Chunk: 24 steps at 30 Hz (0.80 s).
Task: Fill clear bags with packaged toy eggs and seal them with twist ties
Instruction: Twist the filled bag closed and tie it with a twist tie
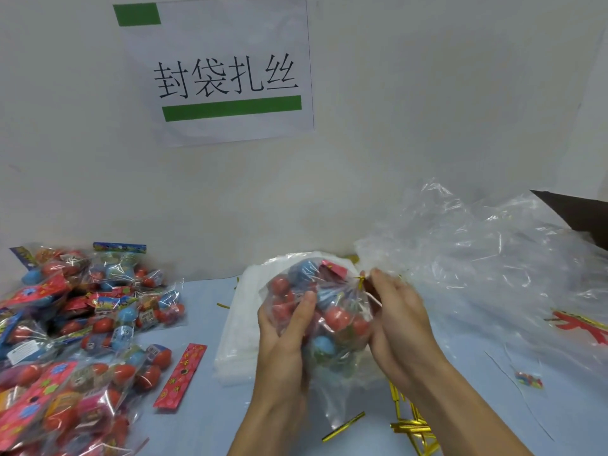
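Observation:
I hold a clear bag stuffed with red and blue packaged toy eggs above the table's middle. My left hand grips the bag's left side, thumb across the front. My right hand pinches the gathered neck of the bag, where a gold twist tie is wrapped. The bag's loose top flares up past my right fingers. Loose gold twist ties lie on the table below my right wrist.
A heap of packaged toy eggs fills the left side. A stack of flat clear bags lies behind my left hand. Crumpled clear plastic covers the right. A red header card lies loose. A paper sign hangs on the wall.

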Each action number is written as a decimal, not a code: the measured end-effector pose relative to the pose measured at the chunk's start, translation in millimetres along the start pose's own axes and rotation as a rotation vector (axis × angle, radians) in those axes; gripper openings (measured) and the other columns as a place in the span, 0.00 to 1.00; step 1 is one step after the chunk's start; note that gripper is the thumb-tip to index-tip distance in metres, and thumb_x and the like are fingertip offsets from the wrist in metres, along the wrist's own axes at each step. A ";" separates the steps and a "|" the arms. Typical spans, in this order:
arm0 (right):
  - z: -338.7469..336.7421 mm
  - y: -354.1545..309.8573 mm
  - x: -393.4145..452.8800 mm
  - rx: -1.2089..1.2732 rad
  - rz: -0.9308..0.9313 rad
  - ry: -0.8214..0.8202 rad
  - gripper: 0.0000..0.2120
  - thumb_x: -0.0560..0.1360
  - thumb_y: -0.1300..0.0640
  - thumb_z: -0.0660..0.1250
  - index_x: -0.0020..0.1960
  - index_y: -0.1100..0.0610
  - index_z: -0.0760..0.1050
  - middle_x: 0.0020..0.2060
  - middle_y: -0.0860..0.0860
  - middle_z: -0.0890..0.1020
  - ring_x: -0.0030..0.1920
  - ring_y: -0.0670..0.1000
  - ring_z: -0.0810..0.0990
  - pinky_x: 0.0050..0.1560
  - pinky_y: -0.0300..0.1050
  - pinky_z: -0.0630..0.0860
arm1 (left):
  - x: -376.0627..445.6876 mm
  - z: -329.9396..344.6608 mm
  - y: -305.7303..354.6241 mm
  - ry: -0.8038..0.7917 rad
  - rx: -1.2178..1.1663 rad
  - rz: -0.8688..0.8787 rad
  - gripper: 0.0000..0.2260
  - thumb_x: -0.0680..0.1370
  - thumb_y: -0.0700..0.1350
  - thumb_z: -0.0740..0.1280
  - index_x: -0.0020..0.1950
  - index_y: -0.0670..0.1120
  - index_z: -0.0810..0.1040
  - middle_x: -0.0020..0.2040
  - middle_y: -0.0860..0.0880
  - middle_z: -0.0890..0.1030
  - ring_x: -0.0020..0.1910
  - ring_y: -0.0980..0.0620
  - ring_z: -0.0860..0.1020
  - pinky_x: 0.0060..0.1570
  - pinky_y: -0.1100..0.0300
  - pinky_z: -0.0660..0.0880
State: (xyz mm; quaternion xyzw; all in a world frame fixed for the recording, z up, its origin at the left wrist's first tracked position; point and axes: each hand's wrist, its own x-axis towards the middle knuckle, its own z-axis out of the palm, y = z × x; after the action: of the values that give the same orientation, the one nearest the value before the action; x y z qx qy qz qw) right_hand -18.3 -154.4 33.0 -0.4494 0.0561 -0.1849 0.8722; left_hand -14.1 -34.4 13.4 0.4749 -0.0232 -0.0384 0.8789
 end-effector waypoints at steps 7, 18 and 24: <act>-23.8 -8.2 1.4 -0.466 0.079 -0.296 0.17 0.67 0.47 0.74 0.52 0.52 0.77 0.55 0.55 0.83 0.58 0.57 0.82 0.58 0.61 0.80 | 3.7 -8.3 5.9 0.021 0.008 0.143 0.27 0.65 0.50 0.78 0.63 0.58 0.77 0.58 0.45 0.84 0.55 0.42 0.84 0.57 0.33 0.76; -37.3 -30.8 -2.2 -0.496 0.147 -0.436 0.17 0.71 0.54 0.78 0.57 0.58 0.82 0.51 0.60 0.86 0.53 0.60 0.86 0.55 0.62 0.81 | 4.9 -12.5 3.9 -0.001 0.267 0.152 0.34 0.51 0.67 0.82 0.50 0.55 0.76 0.49 0.42 0.85 0.47 0.40 0.85 0.50 0.37 0.80; -62.6 -50.2 -4.6 -0.581 0.336 -0.589 0.17 0.71 0.60 0.75 0.60 0.54 0.82 0.57 0.60 0.85 0.56 0.60 0.84 0.57 0.58 0.82 | -0.6 -10.0 1.3 -0.208 0.419 0.208 0.30 0.53 0.66 0.81 0.49 0.54 0.81 0.50 0.45 0.85 0.46 0.45 0.86 0.38 0.53 0.82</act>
State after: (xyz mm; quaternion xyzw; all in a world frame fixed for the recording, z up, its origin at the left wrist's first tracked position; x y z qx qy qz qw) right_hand -52.8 -226.9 36.2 -0.6941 -0.0728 0.1186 0.7063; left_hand -13.9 -25.3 9.0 0.6351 -0.1696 0.0090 0.7535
